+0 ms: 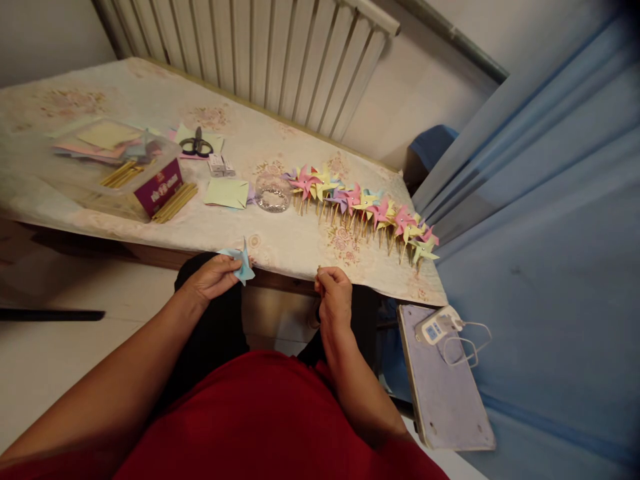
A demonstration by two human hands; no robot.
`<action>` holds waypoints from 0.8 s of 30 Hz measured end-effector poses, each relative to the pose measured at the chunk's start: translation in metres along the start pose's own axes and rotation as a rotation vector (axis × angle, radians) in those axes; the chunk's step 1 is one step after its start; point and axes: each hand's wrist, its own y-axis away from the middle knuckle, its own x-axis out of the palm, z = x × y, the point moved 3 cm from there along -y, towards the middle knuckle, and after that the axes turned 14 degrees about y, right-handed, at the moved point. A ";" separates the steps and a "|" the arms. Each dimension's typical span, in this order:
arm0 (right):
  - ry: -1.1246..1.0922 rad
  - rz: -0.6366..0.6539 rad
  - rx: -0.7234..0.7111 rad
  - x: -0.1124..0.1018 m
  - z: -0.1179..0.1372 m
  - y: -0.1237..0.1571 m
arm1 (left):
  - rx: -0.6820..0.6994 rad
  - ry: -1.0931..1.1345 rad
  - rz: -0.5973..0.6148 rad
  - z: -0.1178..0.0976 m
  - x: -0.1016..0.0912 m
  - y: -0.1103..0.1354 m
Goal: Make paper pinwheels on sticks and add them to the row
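Observation:
My left hand (pixel 213 277) is closed on a folded light-blue paper pinwheel (pixel 243 262) at the table's near edge. My right hand (pixel 334 292) is closed in a pinch on something small that I cannot make out, just below the table edge. A row of several finished paper pinwheels (pixel 363 203) on wooden sticks lies on the flowered tablecloth (pixel 280 243) ahead of my right hand. A small clear glass dish (pixel 273 193) sits left of the row. A green paper square (pixel 227 193) lies beside it.
A clear plastic box (pixel 117 167) with coloured paper and wooden sticks stands at the left, loose sticks (pixel 175 202) beside it. Black scissors (pixel 197 145) and a small white box (pixel 220 165) lie behind. A radiator (pixel 260 53) backs the table. A power strip (pixel 440 325) rests on a board at right.

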 end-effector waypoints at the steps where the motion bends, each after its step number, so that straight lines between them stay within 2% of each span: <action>1: 0.000 -0.001 0.002 0.000 0.000 0.000 | -0.001 -0.003 -0.006 0.000 0.000 0.000; 24: -0.034 0.007 0.022 -0.006 -0.008 -0.003 | -0.007 -0.037 -0.001 0.002 0.003 -0.004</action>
